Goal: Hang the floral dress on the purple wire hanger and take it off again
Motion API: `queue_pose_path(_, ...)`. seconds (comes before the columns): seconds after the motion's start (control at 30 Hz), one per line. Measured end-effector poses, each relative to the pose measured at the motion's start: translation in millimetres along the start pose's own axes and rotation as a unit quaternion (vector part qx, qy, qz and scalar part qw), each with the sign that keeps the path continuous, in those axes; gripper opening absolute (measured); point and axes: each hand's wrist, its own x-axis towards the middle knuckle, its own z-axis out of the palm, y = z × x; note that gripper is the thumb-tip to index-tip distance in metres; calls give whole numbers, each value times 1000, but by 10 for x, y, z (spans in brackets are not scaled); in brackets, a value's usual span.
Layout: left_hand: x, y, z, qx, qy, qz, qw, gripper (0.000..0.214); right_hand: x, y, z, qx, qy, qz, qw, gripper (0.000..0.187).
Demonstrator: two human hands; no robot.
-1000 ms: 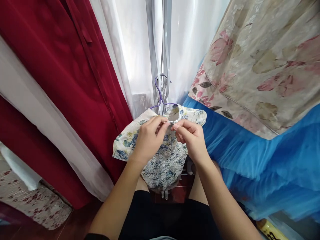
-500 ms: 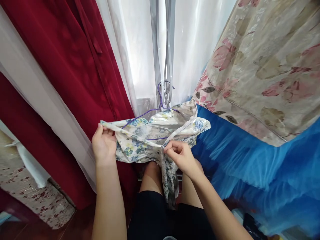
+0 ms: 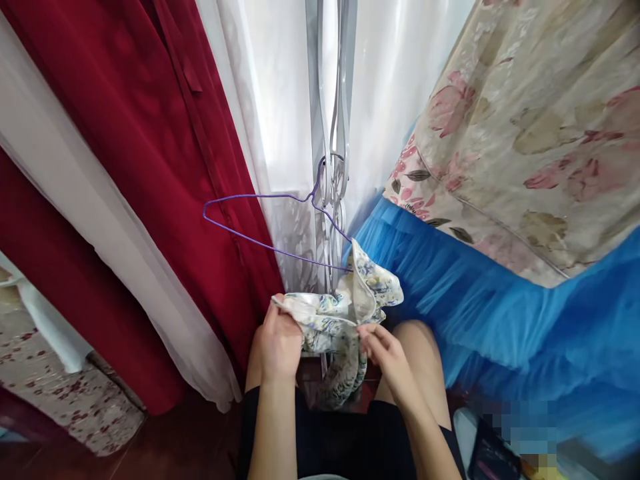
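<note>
A white garment with a blue and yellow floral print [image 3: 327,323] is stretched between my hands, above my knees. My left hand [image 3: 281,340] is closed on its left shoulder edge. With thumb and fingers, my right hand [image 3: 379,343] pinches the neckline near the front. A purple wire hanger [image 3: 260,248] hangs by its hook from the grey-white straps behind. Its right end is still inside the garment's right shoulder, while the left end is bare and sticks out over the red cloth. The lower part of the garment dangles between my legs.
Grey-white straps [image 3: 323,80] hang down the middle before white cloth [image 3: 270,100]. Long red cloth [image 3: 165,167] drapes at the left. A floral cloth [image 3: 530,147] and blue tulle [image 3: 450,300] hang at the right. Items lie on the floor at lower right.
The garment's left shoulder has come off the hanger. My left hand has moved right and down with it, and my right hand slightly right and down. The hanger has swung left.
</note>
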Motion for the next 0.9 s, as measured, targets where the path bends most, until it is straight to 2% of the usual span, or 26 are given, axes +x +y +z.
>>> queue_pose_path(0.07, -203, -115, 241, 84, -63, 3, 994, 20, -53, -103, 8, -87, -74, -44, 992, 44)
queue_pose_path(0.13, -416, -206, 413, 205, -119, 4, 972, 21, -130, -231, 66, -121, -121, -92, 981, 58)
queue_pose_path(0.2, -577, -237, 513, 315, -175, 13, 933, 19, -203, -335, 107, -107, -139, -107, 979, 42)
queue_pose_path(0.23, -623, -229, 542, 355, -199, 22, 913, 19, -232, -371, 107, -95, -142, -96, 981, 29)
queue_pose_path(0.27, -645, -209, 563, 385, -216, 33, 897, 19, -255, -399, 93, -87, -149, -74, 982, 24)
queue_pose_path(0.4, -567, -153, 563, 436, -248, 56, 863, 21, -319, -476, -39, -54, -182, 12, 982, 48)
queue_pose_path(0.47, -515, -206, 493, 436, -288, 19, 853, 40, -354, -531, -108, -26, -172, 21, 985, 48)
queue_pose_path(0.53, -490, -302, 357, 425, -346, -70, 834, 50, -386, -600, -186, 2, -166, 36, 986, 47)
queue_pose_path(0.6, -479, -389, 162, 436, -400, -161, 790, 53, -396, -680, -301, 16, -191, 72, 979, 45)
queue_pose_path(0.63, -470, -411, 48, 463, -421, -182, 759, 53, -385, -725, -379, 13, -209, 91, 974, 45)
queue_pose_path(0.67, -454, -414, -70, 503, -434, -183, 724, 50, -360, -773, -471, -1, -227, 104, 968, 44)
queue_pose_path(0.73, -388, -353, -295, 594, -443, -136, 657, 38, -262, -881, -699, -56, -249, 98, 962, 38)
queue_pose_path(0.8, -282, -217, -463, 657, -433, -63, 614, 30, -92, -1003, -963, -116, -244, 59, 961, 32)
queue_pose_path(0.83, -220, -132, -512, 670, -427, -32, 607, 29, 19, -1069, -1095, -136, -232, 33, 963, 30)
queue_pose_path(0.9, -102, 43, -525, 659, -415, 26, 626, 29, 286, -1216, -1317, -139, -194, -26, 971, 24)
